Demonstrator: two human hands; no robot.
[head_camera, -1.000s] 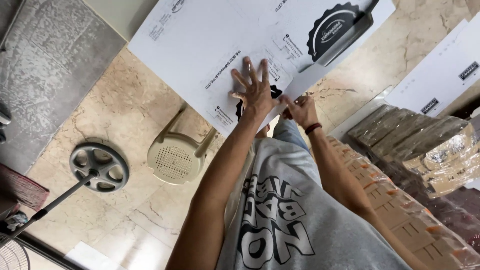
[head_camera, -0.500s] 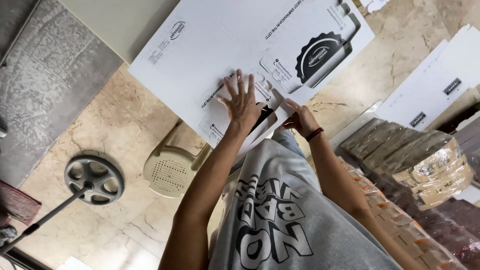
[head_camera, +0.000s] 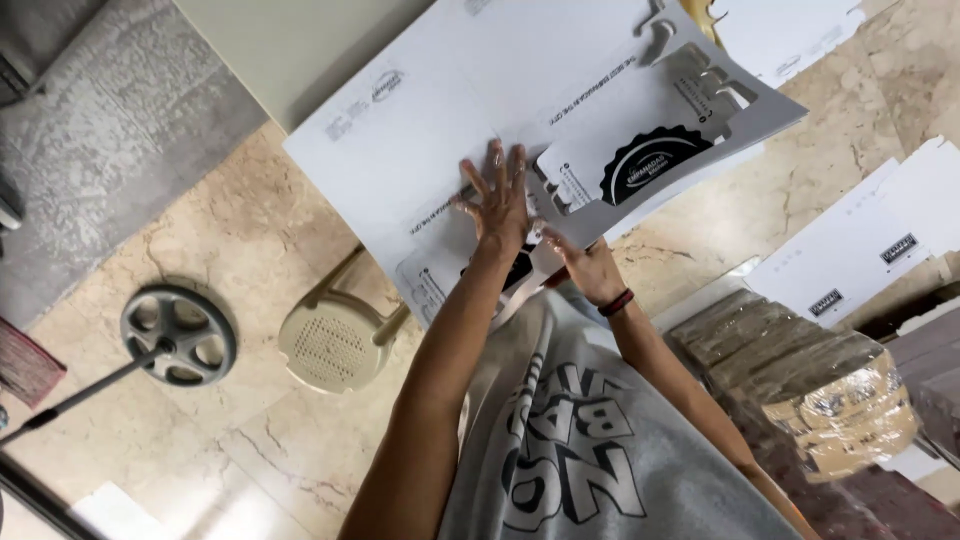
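Two hands on it: your left hand (head_camera: 500, 205) lies flat, fingers spread, on the white die-cut cardboard sheet (head_camera: 430, 130); your right hand (head_camera: 585, 268), at four o'clock, has its grip pinched on a lifted flap (head_camera: 650, 150). Beige stool (head_camera: 330, 345) sits at seven o'clock.

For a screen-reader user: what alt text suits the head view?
Two bare hands work flat white die-cut cardboard sheets: the left hand presses flat, the right hand lifts a sheet's edge. A beige stool stands on the marble floor.
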